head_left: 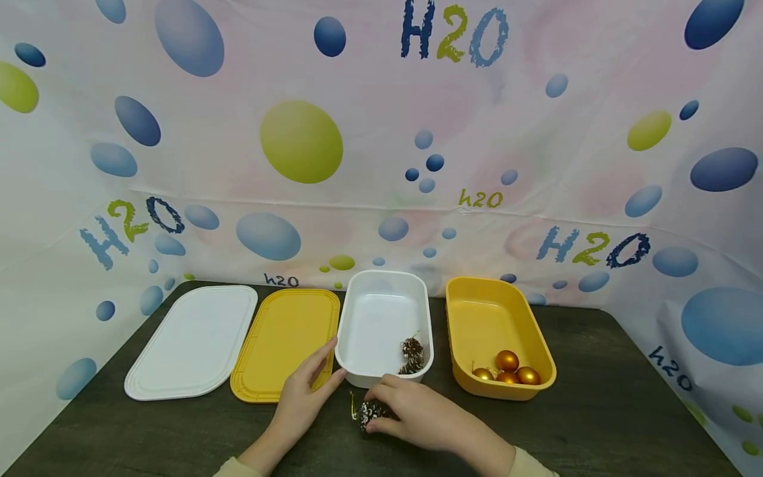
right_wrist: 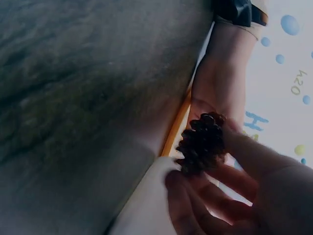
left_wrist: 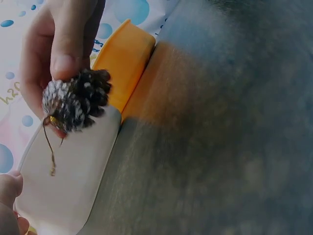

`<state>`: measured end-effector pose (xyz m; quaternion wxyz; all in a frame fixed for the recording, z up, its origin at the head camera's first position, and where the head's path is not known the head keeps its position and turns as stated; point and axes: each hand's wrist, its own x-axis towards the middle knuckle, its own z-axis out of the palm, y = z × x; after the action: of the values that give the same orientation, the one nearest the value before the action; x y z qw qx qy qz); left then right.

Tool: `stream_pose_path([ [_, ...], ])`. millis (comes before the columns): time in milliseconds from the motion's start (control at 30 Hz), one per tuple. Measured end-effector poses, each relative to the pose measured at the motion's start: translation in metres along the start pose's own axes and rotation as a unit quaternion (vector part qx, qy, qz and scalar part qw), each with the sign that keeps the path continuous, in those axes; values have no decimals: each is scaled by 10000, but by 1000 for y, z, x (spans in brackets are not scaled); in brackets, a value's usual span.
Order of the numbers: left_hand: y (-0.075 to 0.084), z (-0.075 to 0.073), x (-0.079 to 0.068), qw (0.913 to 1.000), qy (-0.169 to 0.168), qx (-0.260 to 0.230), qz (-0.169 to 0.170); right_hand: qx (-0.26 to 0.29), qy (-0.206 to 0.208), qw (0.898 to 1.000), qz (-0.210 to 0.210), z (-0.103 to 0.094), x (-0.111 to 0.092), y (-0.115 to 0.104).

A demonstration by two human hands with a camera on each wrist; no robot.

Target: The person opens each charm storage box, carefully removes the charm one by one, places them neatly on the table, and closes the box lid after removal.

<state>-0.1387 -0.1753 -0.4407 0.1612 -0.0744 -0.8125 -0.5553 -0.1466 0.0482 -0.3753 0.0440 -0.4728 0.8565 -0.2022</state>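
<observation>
My right hand (head_left: 411,412) pinches a dark pine cone with white-frosted scales (head_left: 373,413) between thumb and fingers, just in front of the white plastic box (head_left: 381,324). A thin gold loop (left_wrist: 51,152) hangs from the cone in the left wrist view. My left hand (head_left: 304,394) rests at the box's near left corner, fingers extended along its side and the thumb at the front. Brown pine cones (head_left: 412,356) lie inside the box, in its near right corner.
Right of the white box stands a yellow box (head_left: 495,311) holding several shiny gold balls (head_left: 507,360). To the left lie a yellow lid (head_left: 286,344) and a white lid (head_left: 191,341). A patterned curtain (head_left: 381,132) hangs behind the dark table (head_left: 626,397).
</observation>
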Motion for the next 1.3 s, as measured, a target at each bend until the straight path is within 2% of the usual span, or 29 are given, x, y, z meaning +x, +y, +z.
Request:
stream_pose_path([
  [133, -2, 0, 0, 10000, -10, -19, -82, -342, -140, 9992, -117, 5, 3, -2],
  [267, -3, 1, 0, 10000, -8, -44, -54, -439, -271, 9986, -104, 10, 8, -4],
  [633, 13, 1, 0, 9997, 78, -9, -221, -165, -388, 9990, 151, 18, 19, -2],
  [867, 1, 1, 0, 9999, 12, -123, -110, 180, -370, 9989, 235, 20, 17, 2],
  [1100, -3, 1, 1, 9998, 15, -187, -51, 222, -452, 9980, 379, 10, 10, -1],
  [1300, -2, 2, 1, 9997, 2, -196, -127, 424, -549, 9967, 419, -14, 3, -6],
])
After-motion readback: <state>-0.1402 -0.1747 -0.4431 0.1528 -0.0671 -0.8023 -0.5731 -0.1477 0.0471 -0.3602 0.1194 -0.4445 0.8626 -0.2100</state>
